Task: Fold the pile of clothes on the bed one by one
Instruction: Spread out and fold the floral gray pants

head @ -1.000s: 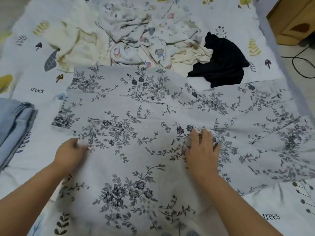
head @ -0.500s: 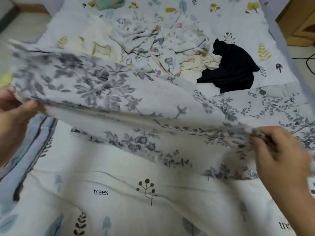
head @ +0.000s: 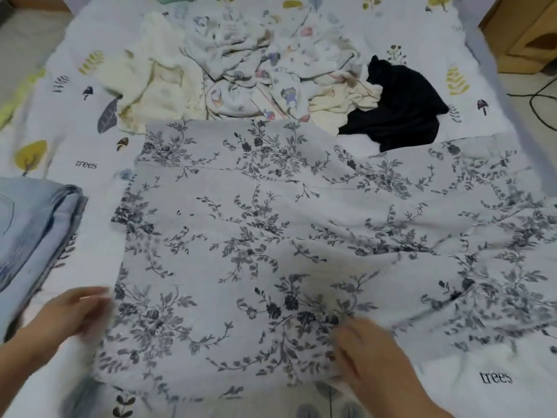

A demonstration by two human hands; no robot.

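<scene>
A floral cloth point(head: 271, 236) lies spread across the bed point(head: 75, 152), its long axis running left to right, unfolded bulk trailing right. Left hand point(head: 75, 312) touches its left edge; right hand point(head: 358, 348) rests on its near edge; grips too blurred to tell.

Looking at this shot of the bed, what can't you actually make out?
- Head view: left hand and right hand are motion-blurred; their grip on the floral cloth is unclear.
- Floral cloth: its right side is cut off by the frame edge.
- Folded blue stack: cut off at left.
</scene>
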